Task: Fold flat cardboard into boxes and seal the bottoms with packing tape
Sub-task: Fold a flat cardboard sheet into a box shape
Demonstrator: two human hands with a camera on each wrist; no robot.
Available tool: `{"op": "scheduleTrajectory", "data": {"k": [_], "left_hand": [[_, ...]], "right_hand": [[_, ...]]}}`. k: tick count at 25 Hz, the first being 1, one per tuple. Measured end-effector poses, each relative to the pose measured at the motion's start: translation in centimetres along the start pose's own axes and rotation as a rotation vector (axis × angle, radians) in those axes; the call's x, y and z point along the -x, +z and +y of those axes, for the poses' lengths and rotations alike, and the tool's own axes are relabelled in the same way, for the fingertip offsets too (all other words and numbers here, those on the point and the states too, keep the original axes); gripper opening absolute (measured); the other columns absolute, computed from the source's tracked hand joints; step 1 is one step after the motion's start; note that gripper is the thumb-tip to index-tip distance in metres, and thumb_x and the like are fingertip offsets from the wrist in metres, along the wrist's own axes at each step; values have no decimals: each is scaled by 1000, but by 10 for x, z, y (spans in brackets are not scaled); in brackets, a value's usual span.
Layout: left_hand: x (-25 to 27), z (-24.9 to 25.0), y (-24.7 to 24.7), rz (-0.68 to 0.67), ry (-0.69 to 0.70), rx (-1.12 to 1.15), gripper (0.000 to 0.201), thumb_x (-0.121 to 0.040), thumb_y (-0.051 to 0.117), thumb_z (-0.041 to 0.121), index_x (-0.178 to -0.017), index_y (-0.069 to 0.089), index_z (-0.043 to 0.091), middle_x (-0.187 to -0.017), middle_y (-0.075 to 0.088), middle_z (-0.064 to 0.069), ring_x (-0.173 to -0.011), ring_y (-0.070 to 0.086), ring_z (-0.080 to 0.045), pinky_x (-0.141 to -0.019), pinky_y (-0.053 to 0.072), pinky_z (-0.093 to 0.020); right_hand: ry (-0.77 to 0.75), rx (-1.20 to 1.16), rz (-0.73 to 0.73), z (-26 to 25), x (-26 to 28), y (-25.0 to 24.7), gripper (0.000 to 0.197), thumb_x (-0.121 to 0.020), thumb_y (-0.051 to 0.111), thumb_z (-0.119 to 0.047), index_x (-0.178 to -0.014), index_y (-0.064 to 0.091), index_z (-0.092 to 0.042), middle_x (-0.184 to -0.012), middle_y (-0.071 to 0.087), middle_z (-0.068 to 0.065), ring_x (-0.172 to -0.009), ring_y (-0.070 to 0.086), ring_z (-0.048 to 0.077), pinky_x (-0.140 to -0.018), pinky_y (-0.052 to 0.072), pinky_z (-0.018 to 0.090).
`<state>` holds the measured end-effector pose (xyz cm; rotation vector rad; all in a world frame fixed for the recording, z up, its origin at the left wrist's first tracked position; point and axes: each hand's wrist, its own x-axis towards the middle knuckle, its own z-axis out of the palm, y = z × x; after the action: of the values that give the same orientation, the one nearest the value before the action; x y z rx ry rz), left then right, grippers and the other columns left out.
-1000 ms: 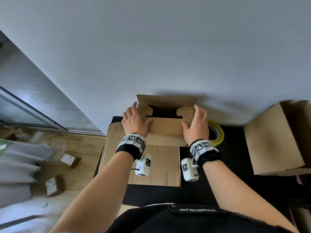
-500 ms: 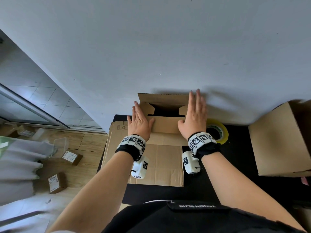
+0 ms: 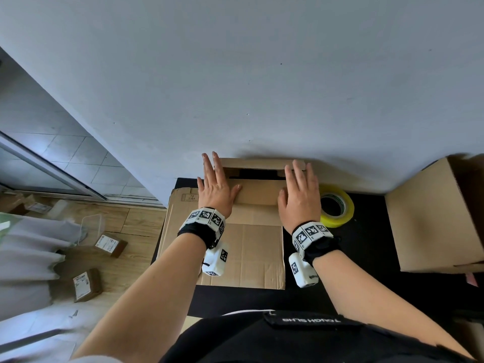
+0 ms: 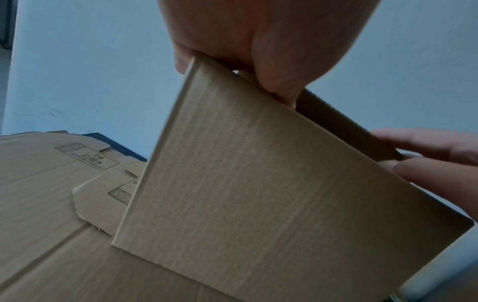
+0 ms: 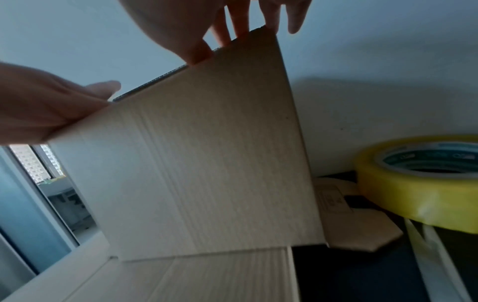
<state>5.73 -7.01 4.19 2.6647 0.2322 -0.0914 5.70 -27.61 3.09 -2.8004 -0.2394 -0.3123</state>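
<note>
A: Where is the brown corrugated cardboard box?

B: Between both palms, standing on flat brown cardboard sheets on the black table.

A: And the grip?

B: The left hand and right hand lie flat with straight fingers, pressing the top flaps, grasping nothing. The yellow roll of packing tape sits just beside the right hand, on its outer side.
</note>
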Motion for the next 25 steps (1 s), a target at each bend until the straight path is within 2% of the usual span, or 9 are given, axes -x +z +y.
{"op": "scheduleTrajectory", "data": {"k": [2,4,8,12,14,17,20,22,25], "left_hand": [[-1,-2,2,-25,45,-83,83,-101,40,46,-153,-16,15,-159,-28,-6,-151,-11,-24,-121,4,-52],[-1,-4,3,-73,104,-242,67,-104,26,45,-156,-4,15,-161,-25,-1,-150,-17,-23,-120,0,-55],[0,-2,2,-136,119,-364,62,-103,14,47,-155,-9,22,-163,-16,-2,-149,-18,-21,-120,-6,-52],[-1,-1,-4,-202,127,-447,61,-102,12,52,-154,-13,32,-161,-21,-11,-149,-20,-25,-120,-10,-51],[-2,6,-3,-224,122,-486,66,-101,12,53,-154,-14,25,-161,-21,-14,-148,-20,-27,-120,-11,-48],[8,18,8,-177,126,-399,82,-96,14,63,-154,-14,11,-161,-21,-11,-148,-21,-24,-122,-9,-42],[15,18,14,-149,168,-355,76,-95,15,66,-155,-11,26,-160,-21,-13,-148,-21,-26,-122,-10,-40],[13,17,11,-171,169,-371,73,-95,14,66,-155,-10,31,-160,-21,-15,-148,-20,-27,-122,-9,-40],[7,21,11,-197,156,-391,73,-95,13,66,-155,-7,30,-161,-18,-15,-149,-18,-27,-122,-7,-40]], "right_hand": [[26,-9,-36,3,8,7,49,-97,34,-29,-140,51,-12,-153,38,9,-144,26,38,-115,27,55],[31,6,-80,4,9,9,54,-98,24,-35,-142,49,-14,-155,36,7,-145,24,37,-117,24,53],[16,101,-153,4,6,9,63,-97,11,-39,-147,41,-15,-158,29,8,-147,16,37,-119,16,53],[-24,175,-186,6,7,9,63,-97,9,-38,-149,36,-14,-160,24,8,-150,8,32,-120,6,52],[-34,165,-166,4,5,9,61,-98,12,-35,-148,38,-11,-159,26,10,-150,10,30,-121,6,50],[-23,74,-135,4,10,11,53,-101,20,-30,-148,37,-13,-158,26,15,-149,14,30,-121,12,48],[-65,51,-120,8,15,11,54,-101,18,-35,-149,38,-18,-158,27,16,-148,17,32,-119,20,51],[-80,71,-169,10,14,8,60,-99,13,-42,-149,37,-17,-158,24,17,-149,15,32,-120,17,50],[-72,109,-235,10,8,5,65,-98,7,-46,-151,32,-19,-161,17,15,-150,8,29,-121,9,47]]}}
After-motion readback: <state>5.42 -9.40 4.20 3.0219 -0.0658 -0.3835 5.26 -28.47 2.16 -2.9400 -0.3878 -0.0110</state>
